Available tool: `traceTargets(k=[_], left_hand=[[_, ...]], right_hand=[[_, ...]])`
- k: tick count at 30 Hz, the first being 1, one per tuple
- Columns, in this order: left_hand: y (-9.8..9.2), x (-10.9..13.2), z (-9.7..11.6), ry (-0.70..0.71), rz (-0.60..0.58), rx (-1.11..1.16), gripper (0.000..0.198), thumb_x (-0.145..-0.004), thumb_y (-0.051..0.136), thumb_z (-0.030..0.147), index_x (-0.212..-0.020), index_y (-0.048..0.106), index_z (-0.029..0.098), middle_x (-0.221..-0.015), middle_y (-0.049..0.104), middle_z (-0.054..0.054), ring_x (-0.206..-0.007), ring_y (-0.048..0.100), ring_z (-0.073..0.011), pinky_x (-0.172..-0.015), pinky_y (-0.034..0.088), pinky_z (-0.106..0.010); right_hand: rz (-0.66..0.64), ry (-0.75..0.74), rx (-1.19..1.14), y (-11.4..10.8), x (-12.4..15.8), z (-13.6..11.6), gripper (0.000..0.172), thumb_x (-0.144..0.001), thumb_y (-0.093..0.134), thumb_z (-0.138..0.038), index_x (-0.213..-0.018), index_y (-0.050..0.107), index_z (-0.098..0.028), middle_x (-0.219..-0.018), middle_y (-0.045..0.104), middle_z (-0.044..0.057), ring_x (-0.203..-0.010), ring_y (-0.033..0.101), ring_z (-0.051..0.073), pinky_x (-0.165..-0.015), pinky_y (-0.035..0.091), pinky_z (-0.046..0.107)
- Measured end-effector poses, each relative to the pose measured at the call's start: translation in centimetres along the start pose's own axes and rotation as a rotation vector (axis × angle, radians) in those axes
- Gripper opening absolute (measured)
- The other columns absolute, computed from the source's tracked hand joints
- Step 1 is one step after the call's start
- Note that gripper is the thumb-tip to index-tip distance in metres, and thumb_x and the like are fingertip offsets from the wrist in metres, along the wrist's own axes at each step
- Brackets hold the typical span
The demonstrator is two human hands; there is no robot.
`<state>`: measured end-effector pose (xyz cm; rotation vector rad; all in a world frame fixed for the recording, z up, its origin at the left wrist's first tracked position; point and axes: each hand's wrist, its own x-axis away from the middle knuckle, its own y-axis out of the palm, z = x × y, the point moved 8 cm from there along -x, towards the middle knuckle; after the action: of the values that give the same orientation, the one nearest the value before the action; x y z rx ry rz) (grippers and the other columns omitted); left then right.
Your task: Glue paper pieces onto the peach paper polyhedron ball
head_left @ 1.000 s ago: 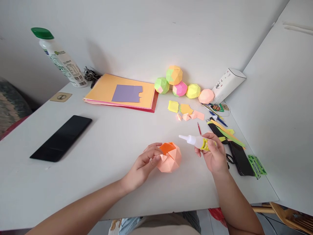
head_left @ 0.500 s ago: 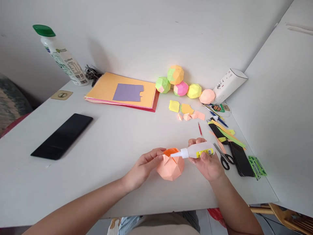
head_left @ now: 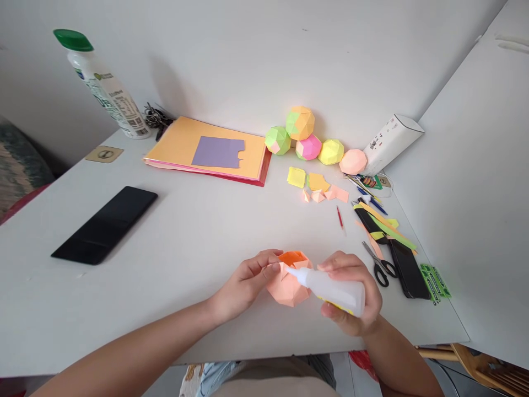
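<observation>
My left hand (head_left: 248,280) pinches the rim of a peach paper ball (head_left: 285,290) with an orange open top, resting on the white table (head_left: 198,231) near its front edge. A white glue bottle (head_left: 334,289) lies in my right hand (head_left: 351,300), fingers wrapped round it. Its nozzle points left and touches the ball's upper edge, just beside my left fingertips.
Several finished paper balls (head_left: 308,138) sit at the back wall. Folded paper bits (head_left: 316,184) lie in front of them. Scissors (head_left: 378,266), pens and a dark case (head_left: 407,267) lie right. A paper stack (head_left: 210,151), a black phone (head_left: 105,223) and a green-capped bottle (head_left: 101,88) are left.
My right hand swung the glue bottle down and left, from held above the table to nozzle on the ball's rim. The left hand kept its hold on the ball.
</observation>
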<state>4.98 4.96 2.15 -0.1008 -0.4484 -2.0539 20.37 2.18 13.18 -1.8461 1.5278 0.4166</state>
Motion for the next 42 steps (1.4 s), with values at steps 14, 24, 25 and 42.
traceTargets(k=[14, 24, 25, 42], left_hand=[[0.1, 0.1, 0.2, 0.064, 0.003, -0.055, 0.032, -0.090, 0.056, 0.053, -0.083, 0.067, 0.024, -0.110, 0.064, -0.007, -0.143, 0.027, -0.0245, -0.112, 0.032, -0.039], [0.1, 0.1, 0.7, 0.114, 0.003, -0.109, 0.035, -0.090, 0.053, 0.055, -0.082, 0.066, 0.024, -0.100, 0.065, -0.006, -0.142, 0.029, -0.0248, -0.111, 0.032, -0.040], [0.1, 0.1, 0.7, 0.114, 0.003, -0.111, 0.035, -0.090, 0.053, 0.056, -0.081, 0.066, 0.024, -0.099, 0.065, -0.007, -0.141, 0.029, -0.0249, -0.111, 0.032, -0.040], [0.1, 0.2, 0.5, 0.116, 0.003, -0.131, 0.033, -0.093, 0.051, 0.052, -0.081, 0.064, 0.024, -0.101, 0.065, -0.006, -0.141, 0.030, -0.0234, -0.111, 0.033, -0.038]], right_hand=[[-0.111, -0.171, 0.173, 0.8, -0.4, -2.1, 0.031, -0.085, 0.066, -0.020, -0.113, 0.053, -0.015, -0.096, 0.059, 0.011, -0.070, 0.062, 0.019, -0.054, 0.054, 0.036], [-0.104, -0.151, 0.190, 0.7, -0.4, -2.0, 0.032, -0.083, 0.068, -0.018, -0.112, 0.054, -0.017, -0.095, 0.062, 0.011, -0.065, 0.062, 0.019, -0.053, 0.055, 0.036], [-0.105, -0.155, 0.190, 0.7, -0.4, -2.0, 0.032, -0.083, 0.068, -0.017, -0.112, 0.054, -0.017, -0.095, 0.062, 0.011, -0.066, 0.062, 0.019, -0.053, 0.055, 0.036], [-0.100, -0.184, 0.170, 0.7, -0.5, -2.3, 0.035, -0.083, 0.068, -0.015, -0.115, 0.055, -0.017, -0.090, 0.064, 0.009, -0.068, 0.065, 0.020, -0.054, 0.056, 0.035]])
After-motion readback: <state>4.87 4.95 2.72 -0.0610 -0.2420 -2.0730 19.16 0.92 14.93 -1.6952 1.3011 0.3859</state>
